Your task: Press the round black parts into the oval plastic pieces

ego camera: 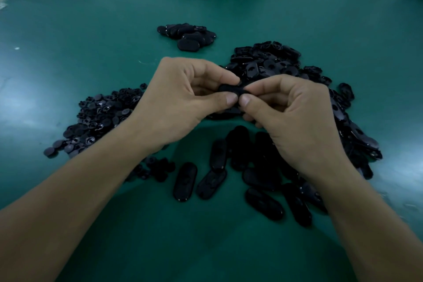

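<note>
Head view: we pinch one oval plastic piece (231, 90) between left hand (183, 101) and right hand (297, 119), while heaps of round black parts (100, 117) and ovals (270, 65) suggest plenty left.

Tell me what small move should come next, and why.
Probably press both thumbs inward to seat the round part. The left hand and right hand pinch one oval piece between them, thumb tips side by side on it; whether the part is already seated is hidden.
</note>
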